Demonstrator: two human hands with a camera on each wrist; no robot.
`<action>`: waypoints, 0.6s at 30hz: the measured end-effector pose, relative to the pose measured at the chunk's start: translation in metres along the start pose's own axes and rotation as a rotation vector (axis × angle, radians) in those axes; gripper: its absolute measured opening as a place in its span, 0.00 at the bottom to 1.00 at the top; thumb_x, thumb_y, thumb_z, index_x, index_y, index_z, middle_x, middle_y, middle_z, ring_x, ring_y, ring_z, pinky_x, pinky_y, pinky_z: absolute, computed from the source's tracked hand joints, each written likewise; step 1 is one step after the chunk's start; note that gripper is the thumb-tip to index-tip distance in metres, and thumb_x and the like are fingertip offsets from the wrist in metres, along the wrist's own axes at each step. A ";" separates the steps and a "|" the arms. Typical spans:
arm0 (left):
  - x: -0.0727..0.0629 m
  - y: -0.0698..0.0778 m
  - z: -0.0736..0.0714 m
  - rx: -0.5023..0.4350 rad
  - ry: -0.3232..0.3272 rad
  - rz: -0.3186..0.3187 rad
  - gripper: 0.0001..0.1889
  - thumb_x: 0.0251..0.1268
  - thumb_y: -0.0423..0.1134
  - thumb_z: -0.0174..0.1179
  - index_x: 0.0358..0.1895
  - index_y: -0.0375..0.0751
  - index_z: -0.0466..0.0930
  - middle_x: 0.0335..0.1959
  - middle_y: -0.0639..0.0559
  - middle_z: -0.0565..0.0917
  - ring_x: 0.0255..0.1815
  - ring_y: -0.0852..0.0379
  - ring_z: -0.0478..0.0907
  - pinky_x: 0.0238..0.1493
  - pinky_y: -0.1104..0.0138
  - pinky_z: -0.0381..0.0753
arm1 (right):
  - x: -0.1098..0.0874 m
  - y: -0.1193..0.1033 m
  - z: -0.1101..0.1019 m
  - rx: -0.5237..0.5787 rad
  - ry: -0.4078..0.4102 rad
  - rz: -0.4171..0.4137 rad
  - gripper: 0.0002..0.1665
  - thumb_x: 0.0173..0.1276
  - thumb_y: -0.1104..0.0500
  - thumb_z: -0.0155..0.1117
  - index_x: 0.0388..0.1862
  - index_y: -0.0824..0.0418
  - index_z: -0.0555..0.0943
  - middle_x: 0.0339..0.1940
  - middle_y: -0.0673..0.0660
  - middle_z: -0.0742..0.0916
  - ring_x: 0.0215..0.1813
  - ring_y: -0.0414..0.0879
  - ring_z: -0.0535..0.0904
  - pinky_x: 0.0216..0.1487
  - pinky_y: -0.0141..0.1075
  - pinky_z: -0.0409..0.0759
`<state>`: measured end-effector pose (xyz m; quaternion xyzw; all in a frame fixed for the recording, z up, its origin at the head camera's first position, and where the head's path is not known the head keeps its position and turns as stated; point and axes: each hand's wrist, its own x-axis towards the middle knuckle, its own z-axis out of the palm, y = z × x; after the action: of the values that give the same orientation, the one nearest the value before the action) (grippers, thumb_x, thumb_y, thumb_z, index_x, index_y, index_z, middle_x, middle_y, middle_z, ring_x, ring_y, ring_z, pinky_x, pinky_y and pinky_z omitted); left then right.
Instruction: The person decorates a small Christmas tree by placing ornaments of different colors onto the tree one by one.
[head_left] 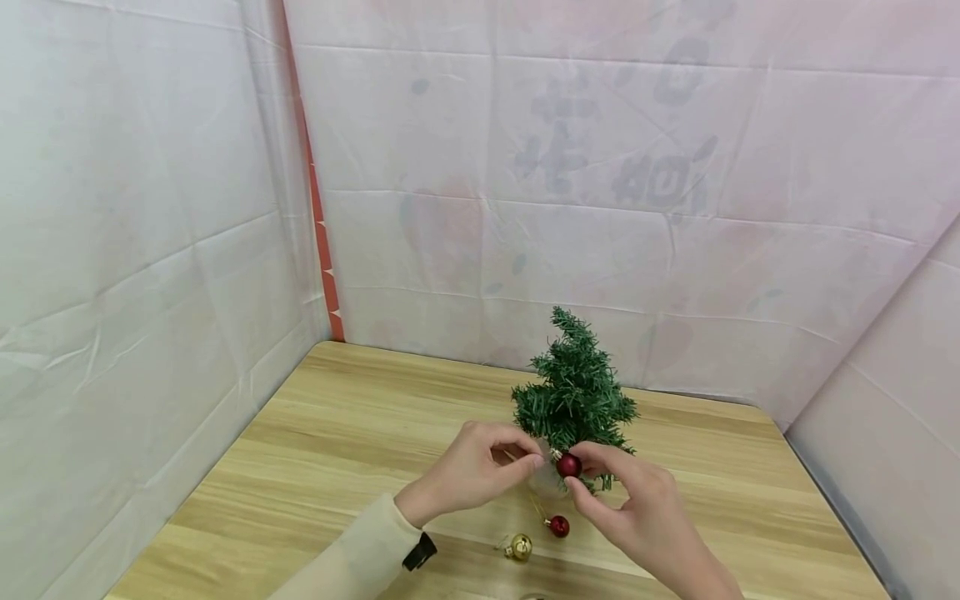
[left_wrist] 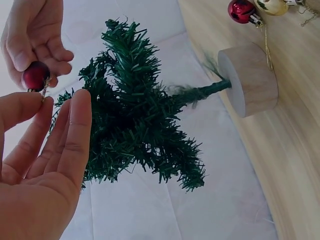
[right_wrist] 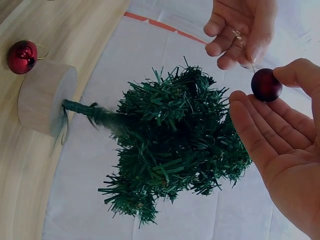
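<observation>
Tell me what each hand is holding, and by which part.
The right hand holds a dark red ball by its round sides, between thumb and fingers; the left hand pinches its gold string.

Tree [left_wrist: 134, 102] close in both wrist views

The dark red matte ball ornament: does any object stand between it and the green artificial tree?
No separate object is visible there; the right hand holds the ball ornament near the tree, the left hand pinches its gold cord.
</observation>
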<state>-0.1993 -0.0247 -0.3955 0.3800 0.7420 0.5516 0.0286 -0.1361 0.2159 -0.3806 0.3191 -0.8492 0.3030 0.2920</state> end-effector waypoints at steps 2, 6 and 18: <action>0.000 0.000 -0.001 0.004 0.007 0.001 0.06 0.75 0.36 0.66 0.47 0.41 0.90 0.44 0.46 0.92 0.39 0.69 0.85 0.44 0.69 0.89 | -0.001 0.000 0.001 -0.007 0.005 -0.004 0.29 0.54 0.73 0.79 0.54 0.55 0.86 0.41 0.43 0.92 0.38 0.33 0.86 0.43 0.20 0.82; 0.001 0.002 -0.002 0.029 0.018 -0.001 0.07 0.76 0.38 0.65 0.48 0.42 0.90 0.42 0.50 0.92 0.39 0.69 0.85 0.42 0.69 0.89 | -0.003 0.000 0.003 -0.011 0.016 -0.003 0.29 0.53 0.73 0.79 0.54 0.54 0.86 0.41 0.43 0.91 0.38 0.33 0.86 0.42 0.21 0.81; 0.004 0.005 -0.001 0.030 0.052 0.065 0.10 0.78 0.41 0.63 0.49 0.40 0.90 0.41 0.51 0.92 0.39 0.69 0.85 0.38 0.69 0.89 | -0.010 -0.001 0.006 0.010 -0.010 0.043 0.26 0.56 0.72 0.80 0.53 0.54 0.87 0.41 0.41 0.91 0.38 0.31 0.85 0.42 0.20 0.81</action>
<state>-0.2000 -0.0227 -0.3896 0.3898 0.7379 0.5507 -0.0139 -0.1313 0.2152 -0.3911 0.3037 -0.8559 0.3119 0.2793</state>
